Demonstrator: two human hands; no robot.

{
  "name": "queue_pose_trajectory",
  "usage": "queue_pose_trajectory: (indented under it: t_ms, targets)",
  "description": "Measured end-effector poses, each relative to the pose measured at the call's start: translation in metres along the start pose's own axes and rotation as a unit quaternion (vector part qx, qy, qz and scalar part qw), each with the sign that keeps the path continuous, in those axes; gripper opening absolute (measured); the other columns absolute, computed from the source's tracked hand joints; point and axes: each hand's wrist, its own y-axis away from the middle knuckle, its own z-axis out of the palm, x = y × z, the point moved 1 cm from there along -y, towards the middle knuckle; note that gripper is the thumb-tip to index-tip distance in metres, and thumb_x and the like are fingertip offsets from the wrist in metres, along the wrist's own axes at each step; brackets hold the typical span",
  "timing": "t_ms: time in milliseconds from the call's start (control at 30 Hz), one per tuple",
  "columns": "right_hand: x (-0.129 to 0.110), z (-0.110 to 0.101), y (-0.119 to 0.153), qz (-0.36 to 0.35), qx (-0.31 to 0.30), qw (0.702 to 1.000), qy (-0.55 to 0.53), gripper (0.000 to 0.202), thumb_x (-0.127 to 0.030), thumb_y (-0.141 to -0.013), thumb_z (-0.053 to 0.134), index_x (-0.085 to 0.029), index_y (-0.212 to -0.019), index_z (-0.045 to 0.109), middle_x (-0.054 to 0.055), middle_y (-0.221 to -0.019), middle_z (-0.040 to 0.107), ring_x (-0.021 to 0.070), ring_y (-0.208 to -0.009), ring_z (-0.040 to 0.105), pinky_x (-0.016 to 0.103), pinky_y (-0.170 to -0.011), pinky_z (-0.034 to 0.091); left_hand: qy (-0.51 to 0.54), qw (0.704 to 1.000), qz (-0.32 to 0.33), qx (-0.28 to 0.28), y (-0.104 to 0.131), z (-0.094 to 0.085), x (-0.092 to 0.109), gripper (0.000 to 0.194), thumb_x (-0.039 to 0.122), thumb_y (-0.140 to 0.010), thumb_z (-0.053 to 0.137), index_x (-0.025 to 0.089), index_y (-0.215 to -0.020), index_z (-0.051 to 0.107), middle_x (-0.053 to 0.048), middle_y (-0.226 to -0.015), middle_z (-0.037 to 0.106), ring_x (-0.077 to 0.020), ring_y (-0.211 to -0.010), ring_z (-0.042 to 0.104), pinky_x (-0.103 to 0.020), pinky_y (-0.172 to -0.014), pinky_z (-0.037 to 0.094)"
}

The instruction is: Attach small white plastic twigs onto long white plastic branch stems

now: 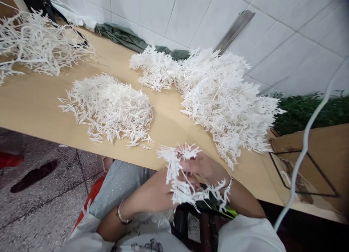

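Near the table's front edge my two hands are together around a bunch of white branching sprigs (180,194), which look like plastic stems with thin, spiky tips. My left hand (160,188) comes in from the left; its fingers are mostly covered by the sprigs it holds. Bent fingers of my right hand (200,166) grip the same bunch from the right. Sprigs stick out above the hands and hang below them. Just beyond lie a large heap of similar white sprigs (226,96) and, to the left, a lower pile of small white pieces (111,106).
Long white strands (40,41) lie at the far left of the table (29,103). Green cloth (122,36) runs along the tiled wall. At right are a cardboard box (327,161), green foliage (313,110) and a hanging white cable (302,150). A metal strip (234,30) leans at the back.
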Motion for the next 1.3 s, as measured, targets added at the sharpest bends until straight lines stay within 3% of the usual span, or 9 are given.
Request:
queue_pose_trajectory:
  t_ms: [67, 133, 200, 333, 400, 633, 900, 1033, 1300]
  targets:
    - [-0.003, -0.001, 0.000, -0.035, 0.018, 0.998, -0.043, 0.039, -0.054, -0.082, 0.060, -0.018, -0.071, 0.049, -0.008, -0.046, 0.042, 0.0039, -0.036, 0.035, 0.016, -0.032, 0.028, -0.089, 0.987, 0.066, -0.115, 0.008, -0.015, 0.005, 0.020, 0.034, -0.086, 0.058, 0.021, -0.098, 0.066, -0.006, -0.100, 0.067, -0.0231, -0.094, 0.061, -0.035, -0.084, 0.048]
    - [-0.005, -0.002, -0.003, -0.053, 0.038, 0.997, -0.032, 0.037, -0.051, -0.080, 0.063, -0.018, -0.073, 0.049, -0.009, -0.047, 0.041, 0.0031, -0.036, 0.033, 0.016, -0.033, 0.026, -0.203, 0.970, 0.046, -0.127, 0.019, -0.034, 0.008, 0.021, 0.032, -0.091, 0.050, 0.020, -0.102, 0.063, -0.008, -0.098, 0.066, -0.0223, -0.088, 0.061, -0.032, -0.075, 0.047]
    - [-0.006, -0.003, -0.009, -0.051, 0.049, 0.998, -0.004, 0.033, -0.046, -0.080, 0.066, -0.017, -0.076, 0.051, -0.009, -0.049, 0.042, 0.0026, -0.037, 0.034, 0.016, -0.034, 0.027, -0.203, 0.977, 0.019, -0.055, 0.026, -0.051, 0.009, 0.019, 0.031, -0.092, 0.049, 0.021, -0.104, 0.061, -0.005, -0.094, 0.065, -0.0192, -0.085, 0.060, -0.028, -0.073, 0.045]
    - [-0.004, -0.003, -0.021, -0.065, 0.054, 0.994, 0.071, 0.029, -0.040, -0.082, 0.064, -0.016, -0.071, 0.052, -0.008, -0.051, 0.042, 0.0029, -0.040, 0.035, 0.016, -0.035, 0.026, -0.019, 0.977, 0.029, 0.210, 0.024, -0.064, 0.001, 0.025, 0.033, -0.098, 0.035, 0.021, -0.098, 0.058, -0.001, -0.083, 0.060, -0.0131, -0.072, 0.055, -0.024, -0.066, 0.043]
    - [0.002, -0.004, -0.026, -0.079, 0.079, 0.988, 0.107, 0.031, -0.040, -0.081, 0.066, -0.016, -0.067, 0.052, -0.007, -0.051, 0.042, 0.0032, -0.041, 0.035, 0.016, -0.036, 0.026, -0.005, 0.968, 0.020, 0.251, 0.015, -0.061, -0.008, 0.030, 0.037, -0.098, 0.033, 0.020, -0.097, 0.058, 0.000, -0.074, 0.054, -0.0119, -0.065, 0.049, -0.023, -0.061, 0.040]
    - [0.040, -0.013, -0.038, -0.075, 0.140, 0.986, 0.040, 0.044, -0.055, -0.076, 0.063, -0.014, -0.065, 0.053, -0.006, -0.048, 0.049, 0.0030, -0.034, 0.037, 0.017, -0.033, 0.029, -0.016, 0.994, -0.007, 0.109, -0.011, -0.050, -0.027, 0.032, 0.039, -0.095, 0.042, 0.017, -0.071, 0.048, 0.004, -0.060, 0.039, -0.0090, -0.057, 0.035, -0.023, -0.053, 0.028]
    - [0.032, -0.018, -0.040, -0.079, 0.080, 0.994, 0.002, 0.039, -0.050, -0.079, 0.065, -0.015, -0.067, 0.051, -0.004, -0.054, 0.054, 0.0058, -0.044, 0.049, 0.018, -0.043, 0.040, 0.066, 0.987, -0.022, 0.144, -0.007, -0.055, -0.033, 0.038, 0.038, -0.093, 0.048, 0.018, -0.061, 0.040, 0.003, -0.055, 0.036, -0.0088, -0.052, 0.033, -0.022, -0.048, 0.029]
    - [0.031, -0.018, -0.039, -0.073, 0.031, 0.997, -0.003, 0.041, -0.051, -0.075, 0.069, -0.015, -0.065, 0.053, -0.002, -0.059, 0.056, 0.0073, -0.053, 0.052, 0.021, -0.053, 0.045, 0.027, 0.992, -0.027, 0.121, -0.007, -0.055, -0.031, 0.031, 0.042, -0.094, 0.042, 0.018, -0.077, 0.054, 0.001, -0.064, 0.048, -0.0104, -0.055, 0.040, -0.022, -0.050, 0.034]
    - [0.044, -0.008, -0.041, -0.073, 0.085, 0.989, -0.097, 0.044, -0.054, -0.067, 0.073, -0.015, -0.077, 0.055, -0.004, -0.069, 0.054, 0.0059, -0.059, 0.052, 0.021, -0.060, 0.049, -0.013, 0.997, 0.035, 0.074, -0.007, -0.058, -0.032, 0.038, 0.050, -0.091, 0.044, 0.017, -0.086, 0.061, -0.001, -0.068, 0.055, -0.0121, -0.058, 0.047, -0.023, -0.051, 0.037]
